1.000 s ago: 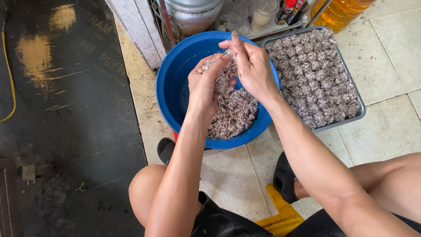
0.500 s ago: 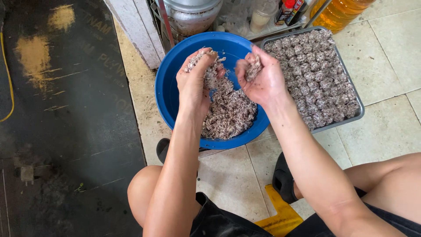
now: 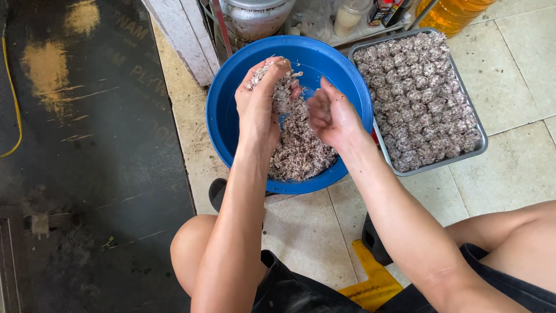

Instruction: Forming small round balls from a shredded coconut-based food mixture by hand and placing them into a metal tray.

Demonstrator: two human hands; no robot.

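Scooping speckled mixture (image 3: 298, 148) from the blue basin (image 3: 231, 116), tray of formed balls (image 3: 420, 95) just beside.
Left hand (image 3: 260, 101) cupped around 1 clump, right hand (image 3: 330, 116) loosely curled, holding nothing; best pressed firmly, kept over basin.

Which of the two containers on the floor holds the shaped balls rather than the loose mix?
The grey metal tray on the right; rows of balls fill it. The blue basin holds the loose mix.

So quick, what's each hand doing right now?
Left hand: closed on a clump of speckled grey-purple mixture.
Right hand: loosely curled; contents cannot be told.
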